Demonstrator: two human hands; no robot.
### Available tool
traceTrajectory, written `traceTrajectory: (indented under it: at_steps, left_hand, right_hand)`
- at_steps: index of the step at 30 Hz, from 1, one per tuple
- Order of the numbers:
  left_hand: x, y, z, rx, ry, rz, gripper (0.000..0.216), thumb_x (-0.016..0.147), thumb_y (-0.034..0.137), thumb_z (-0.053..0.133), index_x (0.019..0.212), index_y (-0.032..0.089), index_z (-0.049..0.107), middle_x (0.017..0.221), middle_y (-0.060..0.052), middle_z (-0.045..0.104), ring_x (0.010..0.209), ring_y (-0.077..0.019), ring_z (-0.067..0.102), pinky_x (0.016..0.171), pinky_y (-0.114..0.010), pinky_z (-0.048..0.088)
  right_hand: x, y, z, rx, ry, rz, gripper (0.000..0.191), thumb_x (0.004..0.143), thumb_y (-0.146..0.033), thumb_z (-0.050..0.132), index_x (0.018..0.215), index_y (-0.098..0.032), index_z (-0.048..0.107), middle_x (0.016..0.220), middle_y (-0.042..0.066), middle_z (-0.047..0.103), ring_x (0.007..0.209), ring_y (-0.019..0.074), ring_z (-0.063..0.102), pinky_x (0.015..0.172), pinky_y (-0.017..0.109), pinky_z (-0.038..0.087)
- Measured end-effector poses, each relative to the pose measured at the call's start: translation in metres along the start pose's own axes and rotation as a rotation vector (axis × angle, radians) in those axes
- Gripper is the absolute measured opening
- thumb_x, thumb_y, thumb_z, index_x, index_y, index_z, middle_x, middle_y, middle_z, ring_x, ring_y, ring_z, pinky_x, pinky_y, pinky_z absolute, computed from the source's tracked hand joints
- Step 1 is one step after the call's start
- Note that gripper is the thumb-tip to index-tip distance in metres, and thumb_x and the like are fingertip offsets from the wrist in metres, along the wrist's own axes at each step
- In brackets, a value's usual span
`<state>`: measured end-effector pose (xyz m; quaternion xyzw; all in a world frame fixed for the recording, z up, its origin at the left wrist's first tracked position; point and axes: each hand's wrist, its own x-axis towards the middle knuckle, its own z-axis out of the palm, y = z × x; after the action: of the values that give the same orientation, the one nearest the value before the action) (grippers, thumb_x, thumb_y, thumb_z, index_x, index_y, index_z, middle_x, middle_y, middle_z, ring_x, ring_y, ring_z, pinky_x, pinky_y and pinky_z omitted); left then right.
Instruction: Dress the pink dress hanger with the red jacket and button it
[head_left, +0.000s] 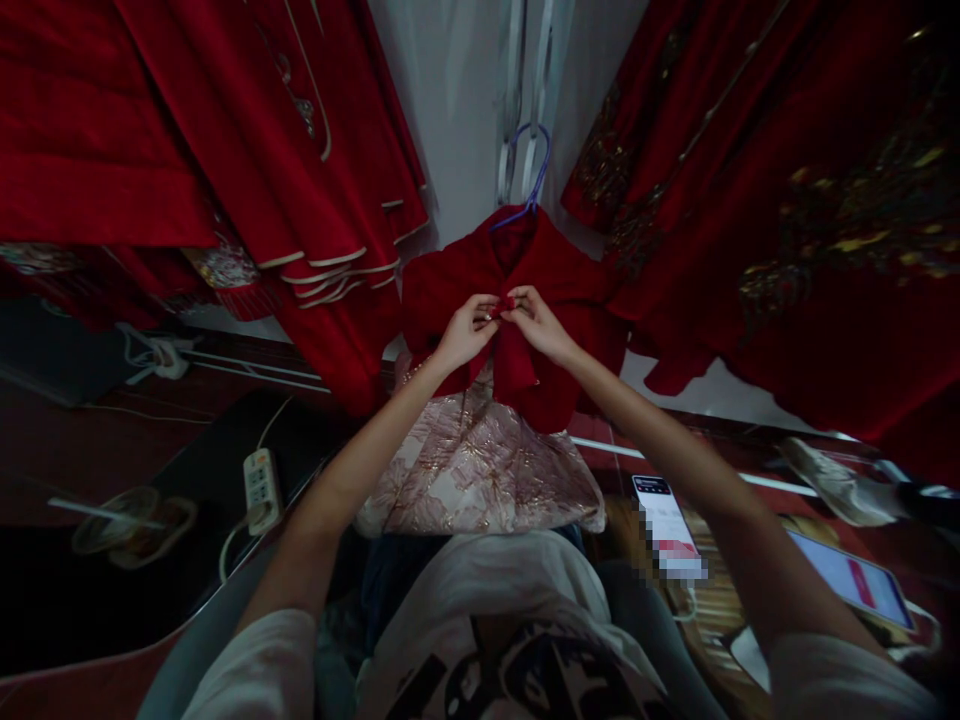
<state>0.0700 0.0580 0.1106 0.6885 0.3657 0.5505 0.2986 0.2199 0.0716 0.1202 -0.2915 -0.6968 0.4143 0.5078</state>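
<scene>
A short red jacket hangs in front of me on a blue-purple wire hanger. My left hand pinches the jacket's front opening just below the collar. Close beside it, my right hand has its fingertips closed on the same spot from the other side. A small piece of red cloth shows between the fingertips; whether it is a knot, a bow or a button loop I cannot tell. Below the jacket, a pale pink brocade garment with gold threads spreads over my lap.
Red garments with pale trim hang at left, and embroidered red garments at right. A power strip and a plastic cup stand on a black surface. At right lie a phone and a tablet-like device.
</scene>
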Motion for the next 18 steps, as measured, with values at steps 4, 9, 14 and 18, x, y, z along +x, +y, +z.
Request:
traceTrajectory:
  at_steps: [4,9,14,18]
  left_hand:
    - [-0.007,0.004,-0.003,-0.052,0.173,0.034,0.027,0.075,0.009,0.062,0.101,0.017,0.062,0.104,-0.007,0.069,0.096,-0.0152,0.066,0.093,-0.032,0.050]
    - [-0.005,0.006,0.000,-0.032,0.270,0.004,0.011,0.073,0.013,0.066,0.084,0.017,0.062,0.085,-0.004,0.071,0.081,-0.0149,0.069,0.079,-0.028,0.054]
    - [-0.004,0.006,-0.009,0.042,0.137,0.043,0.009,0.074,0.014,0.065,0.083,0.017,0.063,0.085,-0.003,0.071,0.080,-0.0132,0.069,0.078,-0.026,0.054]
    - [-0.004,0.013,-0.019,0.168,-0.003,0.103,0.015,0.076,0.010,0.059,0.087,0.018,0.063,0.088,-0.002,0.070,0.083,-0.0121,0.068,0.080,-0.025,0.053]
  right_hand:
    - [-0.016,-0.006,-0.005,0.144,-0.044,0.013,0.028,0.082,-0.040,0.057,0.103,-0.026,0.045,0.092,0.001,0.057,0.083,0.0134,0.060,0.082,0.033,0.053]
    - [-0.017,-0.007,-0.001,0.082,-0.005,-0.065,0.038,0.078,-0.051,0.067,0.095,-0.024,0.047,0.089,0.001,0.061,0.078,0.0130,0.063,0.079,0.032,0.056]
    - [-0.014,-0.001,0.000,0.008,0.058,-0.116,0.038,0.080,-0.055,0.064,0.095,-0.024,0.046,0.090,0.002,0.061,0.079,0.0135,0.063,0.077,0.032,0.058]
    - [-0.013,-0.004,-0.002,-0.087,0.088,-0.139,0.036,0.083,-0.054,0.061,0.098,-0.024,0.048,0.091,0.003,0.062,0.081,0.0152,0.064,0.076,0.033,0.058]
